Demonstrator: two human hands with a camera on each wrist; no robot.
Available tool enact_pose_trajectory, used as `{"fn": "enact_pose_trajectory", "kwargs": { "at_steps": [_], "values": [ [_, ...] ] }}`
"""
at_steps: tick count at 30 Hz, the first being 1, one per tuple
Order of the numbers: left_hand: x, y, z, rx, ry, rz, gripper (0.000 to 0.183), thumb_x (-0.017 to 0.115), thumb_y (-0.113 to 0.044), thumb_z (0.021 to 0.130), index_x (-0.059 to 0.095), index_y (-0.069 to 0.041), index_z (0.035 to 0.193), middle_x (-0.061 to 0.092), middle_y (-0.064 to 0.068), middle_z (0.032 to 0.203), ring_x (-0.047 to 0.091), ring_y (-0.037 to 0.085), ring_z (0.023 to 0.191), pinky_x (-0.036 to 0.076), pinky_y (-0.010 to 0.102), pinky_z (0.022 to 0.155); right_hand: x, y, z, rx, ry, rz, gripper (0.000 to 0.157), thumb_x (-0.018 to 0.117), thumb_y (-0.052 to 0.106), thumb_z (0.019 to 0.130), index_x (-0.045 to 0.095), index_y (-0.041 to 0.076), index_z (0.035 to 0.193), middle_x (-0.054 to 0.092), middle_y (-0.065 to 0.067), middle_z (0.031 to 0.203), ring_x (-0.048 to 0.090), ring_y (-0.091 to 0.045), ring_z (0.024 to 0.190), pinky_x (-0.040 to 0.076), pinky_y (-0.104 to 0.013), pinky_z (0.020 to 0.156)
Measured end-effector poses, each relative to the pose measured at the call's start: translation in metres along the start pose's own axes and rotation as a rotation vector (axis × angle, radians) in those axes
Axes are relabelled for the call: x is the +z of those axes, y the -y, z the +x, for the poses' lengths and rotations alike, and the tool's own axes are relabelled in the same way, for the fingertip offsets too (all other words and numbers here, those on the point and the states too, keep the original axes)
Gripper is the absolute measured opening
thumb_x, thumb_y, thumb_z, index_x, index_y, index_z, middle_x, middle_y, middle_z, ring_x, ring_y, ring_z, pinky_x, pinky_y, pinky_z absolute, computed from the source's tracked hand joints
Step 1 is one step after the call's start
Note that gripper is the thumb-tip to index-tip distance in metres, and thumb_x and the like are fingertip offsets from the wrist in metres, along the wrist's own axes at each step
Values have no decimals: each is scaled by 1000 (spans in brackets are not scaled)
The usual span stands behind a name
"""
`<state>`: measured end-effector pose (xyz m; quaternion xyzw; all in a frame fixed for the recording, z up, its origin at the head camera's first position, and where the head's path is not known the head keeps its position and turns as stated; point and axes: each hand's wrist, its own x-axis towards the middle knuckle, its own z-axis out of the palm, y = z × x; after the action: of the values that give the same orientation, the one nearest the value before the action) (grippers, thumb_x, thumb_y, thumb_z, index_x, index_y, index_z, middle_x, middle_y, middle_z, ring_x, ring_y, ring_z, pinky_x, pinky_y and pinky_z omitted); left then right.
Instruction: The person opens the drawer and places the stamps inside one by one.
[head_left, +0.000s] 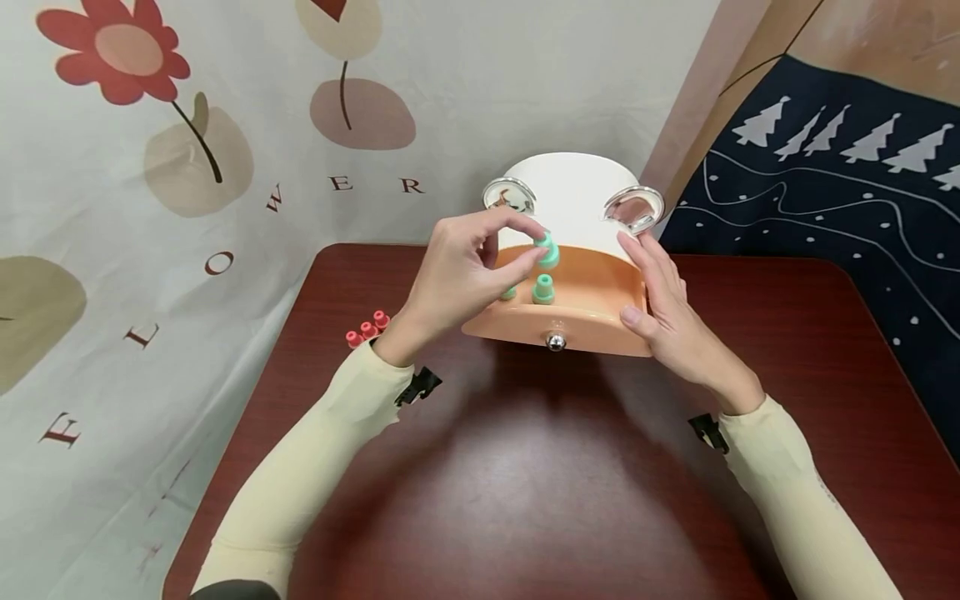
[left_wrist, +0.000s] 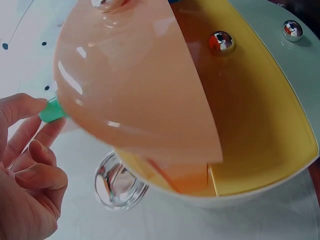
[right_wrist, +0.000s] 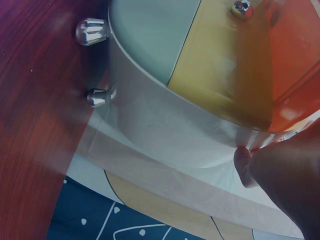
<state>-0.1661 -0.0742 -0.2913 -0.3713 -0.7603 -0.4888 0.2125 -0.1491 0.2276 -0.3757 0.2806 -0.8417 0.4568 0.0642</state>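
My left hand (head_left: 461,267) pinches a small green stepped peg (head_left: 549,252) between thumb and forefinger, above the pulled-out orange drawer (head_left: 600,332). In the left wrist view the other fingers of that hand curl loosely beside the green peg (left_wrist: 51,111). Another green peg (head_left: 543,290) stands upright inside the drawer, and a third green peg (head_left: 509,293) is partly hidden by the hand. My right hand (head_left: 678,321) rests along the right side of the rounded white cabinet (head_left: 573,183), its thumb at the drawer's right end and its fingers fairly straight.
Several red pegs (head_left: 367,327) are on the dark wooden table (head_left: 555,500) by the left wrist. Two shiny round ears (head_left: 634,207) stick out from the cabinet. Below the orange drawer are yellow (right_wrist: 220,75) and pale green fronts (right_wrist: 150,30) with metal knobs.
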Motion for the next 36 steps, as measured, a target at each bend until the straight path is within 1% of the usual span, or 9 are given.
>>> {"fn": "enact_pose_trajectory", "kwargs": {
  "at_steps": [8, 13, 15, 17, 21, 24, 29, 33, 36],
  "values": [
    [9, 1, 8, -28, 85, 27, 11, 87, -10, 94, 82, -9, 104, 37, 5, 55, 25, 14, 52, 18, 28, 52, 2, 1, 5, 0, 11, 13, 83, 56, 57, 107, 23, 20, 175, 5, -7, 181, -2, -27, 164, -7, -72, 122],
    [15, 5, 11, -56, 139, 35, 11, 88, -11, 93, 82, -10, 103, 38, 1, 53, 23, 13, 51, 18, 28, 52, 5, 1, 7, -6, 17, 8, 84, 54, 60, 107, 23, 21, 175, 4, -7, 181, -2, -29, 164, -7, -73, 121],
    [19, 7, 13, -60, 167, 35, 9, 87, -13, 94, 82, -11, 102, 42, -2, 55, 25, 13, 51, 20, 28, 51, 5, 0, 7, -10, 12, 6, 84, 54, 60, 107, 24, 20, 175, 4, -8, 181, -2, -30, 164, -7, -73, 121],
    [22, 8, 16, -63, 191, 37, 9, 87, -13, 94, 82, -11, 101, 55, -7, 61, 27, 13, 51, 22, 29, 52, 4, 0, 6, -13, 7, 5, 84, 54, 61, 107, 24, 20, 175, 5, -8, 181, -1, -30, 164, -6, -73, 121],
    [27, 7, 21, -80, 246, 51, 8, 87, -14, 94, 82, -12, 100, 76, -12, 89, 30, 13, 54, 26, 30, 55, 2, 0, 4, -13, 2, 8, 83, 54, 58, 108, 24, 20, 175, 5, -8, 181, -1, -30, 164, -5, -74, 121],
    [30, 8, 24, -81, 298, 57, 8, 87, -15, 95, 82, -13, 100, 79, -11, 98, 35, 12, 61, 31, 29, 63, 2, 0, 4, -13, 4, 11, 83, 54, 58, 108, 23, 19, 175, 5, -8, 181, -1, -30, 164, -4, -75, 120],
    [33, 9, 27, -65, 372, 51, 7, 88, -16, 95, 81, -14, 97, 78, -15, 91, 41, 13, 69, 33, 30, 71, 1, 1, 4, -13, 6, 12, 83, 55, 57, 108, 23, 20, 175, 4, -7, 181, -1, -29, 164, -6, -74, 121],
    [35, 11, 32, -57, 424, 88, 5, 88, -18, 95, 82, -17, 95, 78, -18, 88, 58, 10, 73, 42, 29, 75, 0, 0, 2, -3, 4, 9, 81, 55, 53, 108, 23, 20, 175, 4, -7, 181, -1, -29, 164, -5, -74, 121],
    [37, 12, 35, -56, 472, 132, 5, 89, -19, 93, 84, -18, 94, 78, -18, 89, 70, 8, 87, 48, 28, 84, 0, 0, 0, 11, 4, 8, 79, 55, 49, 108, 22, 21, 175, 4, -7, 181, -2, -29, 164, -4, -73, 121]
  ]
}}
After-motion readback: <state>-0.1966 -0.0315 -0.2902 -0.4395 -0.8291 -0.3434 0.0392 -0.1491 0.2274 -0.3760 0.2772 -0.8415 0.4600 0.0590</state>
